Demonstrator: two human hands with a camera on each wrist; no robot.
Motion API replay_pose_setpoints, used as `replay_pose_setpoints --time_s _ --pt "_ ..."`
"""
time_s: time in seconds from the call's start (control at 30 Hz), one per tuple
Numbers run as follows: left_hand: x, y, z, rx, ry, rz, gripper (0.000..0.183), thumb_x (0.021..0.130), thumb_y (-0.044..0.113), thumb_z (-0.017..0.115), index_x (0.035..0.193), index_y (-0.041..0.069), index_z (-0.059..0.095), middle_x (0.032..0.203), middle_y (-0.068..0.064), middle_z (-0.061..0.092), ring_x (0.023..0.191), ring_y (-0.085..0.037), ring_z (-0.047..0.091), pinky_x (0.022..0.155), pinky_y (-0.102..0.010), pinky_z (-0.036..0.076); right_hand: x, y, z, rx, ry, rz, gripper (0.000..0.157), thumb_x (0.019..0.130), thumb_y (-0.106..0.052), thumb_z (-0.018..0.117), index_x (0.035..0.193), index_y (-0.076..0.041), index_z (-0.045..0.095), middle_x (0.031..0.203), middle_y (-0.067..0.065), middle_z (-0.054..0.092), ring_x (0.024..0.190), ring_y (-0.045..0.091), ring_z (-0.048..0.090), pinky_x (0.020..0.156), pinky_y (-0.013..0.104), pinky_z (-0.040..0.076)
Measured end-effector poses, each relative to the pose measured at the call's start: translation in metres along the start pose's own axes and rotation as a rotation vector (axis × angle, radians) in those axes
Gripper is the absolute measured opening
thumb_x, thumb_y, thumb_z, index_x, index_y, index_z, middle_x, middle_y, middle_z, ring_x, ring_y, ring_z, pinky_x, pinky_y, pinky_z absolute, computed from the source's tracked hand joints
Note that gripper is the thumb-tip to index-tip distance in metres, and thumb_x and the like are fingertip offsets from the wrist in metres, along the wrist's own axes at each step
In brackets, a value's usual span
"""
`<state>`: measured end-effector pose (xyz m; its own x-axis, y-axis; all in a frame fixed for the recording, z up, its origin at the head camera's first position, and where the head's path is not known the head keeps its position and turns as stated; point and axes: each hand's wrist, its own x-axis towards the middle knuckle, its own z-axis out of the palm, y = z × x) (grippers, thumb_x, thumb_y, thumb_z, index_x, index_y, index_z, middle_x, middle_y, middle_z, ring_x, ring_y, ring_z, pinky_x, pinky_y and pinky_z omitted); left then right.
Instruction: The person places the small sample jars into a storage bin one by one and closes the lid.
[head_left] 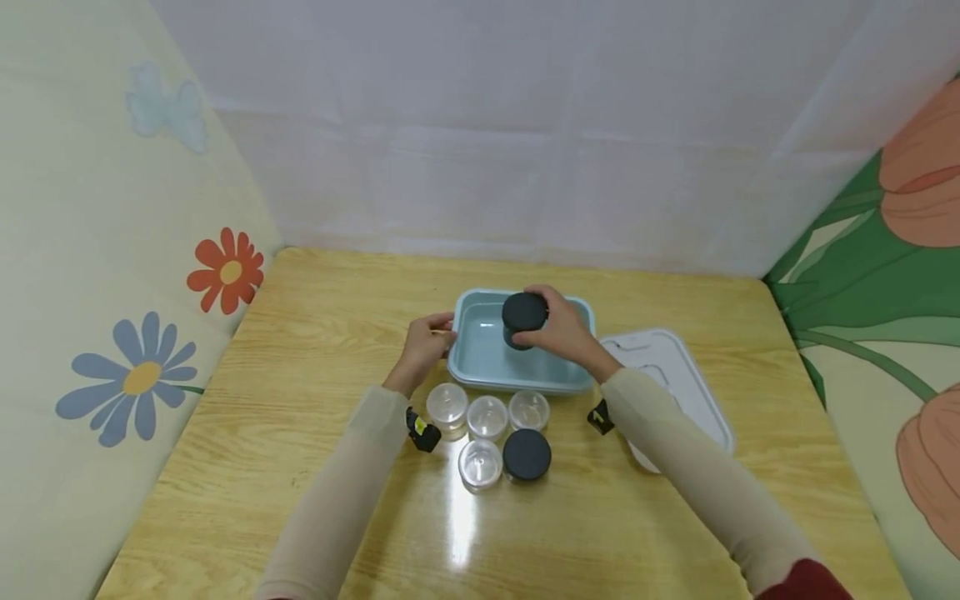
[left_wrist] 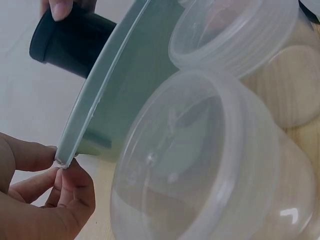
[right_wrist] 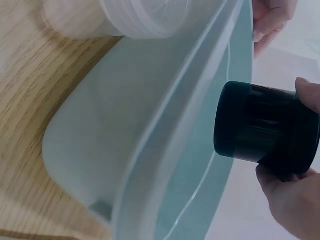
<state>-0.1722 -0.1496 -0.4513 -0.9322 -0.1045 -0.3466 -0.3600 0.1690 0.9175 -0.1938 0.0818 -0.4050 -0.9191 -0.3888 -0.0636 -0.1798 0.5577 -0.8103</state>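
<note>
A light blue-green plastic bin (head_left: 487, 367) stands on the wooden table. My left hand (head_left: 425, 346) pinches the bin's left rim between thumb and fingers, as the left wrist view shows closely. Over the bin, my right hand (head_left: 558, 327) grips a dark jar with a black lid (head_left: 524, 312) by its lid end; in the right wrist view the jar's dark body (right_wrist: 250, 120) overlaps the bin's inside. In front of the bin stand several clear jars with translucent lids (head_left: 487, 417). Beside them is another black-lidded jar (head_left: 527, 455).
A pale rectangular lid (head_left: 690, 383) lies to the right of the bin, partly under my right forearm. White cloth (head_left: 465, 167) hangs behind the table. Flower-printed cloths (head_left: 142, 275) flank both sides.
</note>
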Motion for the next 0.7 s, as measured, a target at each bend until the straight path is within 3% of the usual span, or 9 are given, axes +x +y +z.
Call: replay_pose_setpoints --time_s 0.37,0.7 --pt "0.0 -0.003 -0.002 0.012 0.011 -0.008 0.044 0.09 -0.003 0.052 0.134 0.001 0.052 0.118 -0.016 0.053 0.094 -0.019 0.055 0.071 -0.022 0.057 0.03 0.002 0.027 -0.028 -0.013 0.013 0.077 0.072 -0.019 0.082 0.136 -0.003 0.042 0.134 0.019 0.05 0.119 0.036 0.052 0.1 0.05 0.045" --pt "0.0 -0.002 -0.002 -0.02 -0.005 0.015 0.044 0.089 -0.006 0.052 0.133 -0.002 0.052 0.114 -0.017 0.054 0.089 -0.018 0.057 0.07 -0.023 0.058 0.042 0.008 0.041 -0.028 0.005 0.027 0.076 0.069 -0.015 0.084 0.132 -0.001 0.044 0.129 0.019 0.054 0.116 0.034 0.053 0.101 0.046 0.044"
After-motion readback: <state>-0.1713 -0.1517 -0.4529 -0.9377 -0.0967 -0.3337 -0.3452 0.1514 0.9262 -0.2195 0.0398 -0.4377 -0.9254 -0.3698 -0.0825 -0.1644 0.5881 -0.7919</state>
